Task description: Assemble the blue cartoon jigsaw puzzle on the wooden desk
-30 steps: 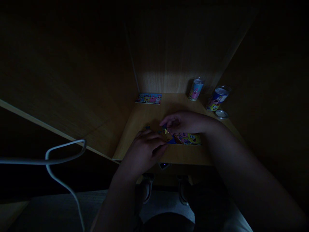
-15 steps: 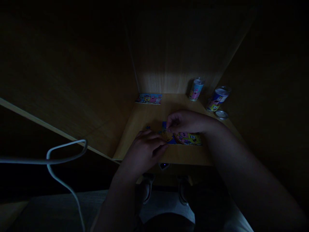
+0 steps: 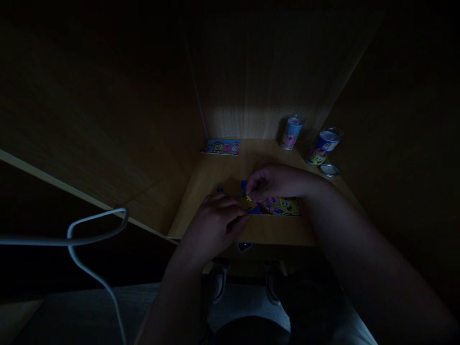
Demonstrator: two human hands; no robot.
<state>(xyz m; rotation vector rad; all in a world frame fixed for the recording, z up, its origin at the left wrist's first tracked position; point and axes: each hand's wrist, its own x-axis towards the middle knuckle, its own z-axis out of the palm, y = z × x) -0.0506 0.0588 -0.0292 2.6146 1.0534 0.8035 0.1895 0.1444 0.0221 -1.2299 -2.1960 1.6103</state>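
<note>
A small yellow puzzle piece (image 3: 248, 197) is pinched between the thumb and fingers of my right hand (image 3: 268, 183), just over the puzzle's left part. Below that hand lies a partly joined jigsaw puzzle (image 3: 287, 206) with colourful cartoon figures; my wrist and fingers cover some of it. My left hand (image 3: 223, 213) rests at the puzzle's left end, fingers stretched out and touching its edge, with nothing visibly held. Beyond the left fingertips sits a loose dark-blue puzzle piece (image 3: 219, 190). The light is dim, so small pieces near the fingers are hard to make out.
A cartoon picture strip (image 3: 221, 147) lies at the back left of the wooden surface (image 3: 212, 170). To the back right stand two cartoon-printed cans, one slim (image 3: 292, 133) and one wider (image 3: 323, 146), beside a round lid (image 3: 329, 170). A white cable (image 3: 89, 270) loops at left.
My right hand's fingers have turned slightly, and the yellow puzzle piece between them now shows clearly. The left hand stays almost in place.
</note>
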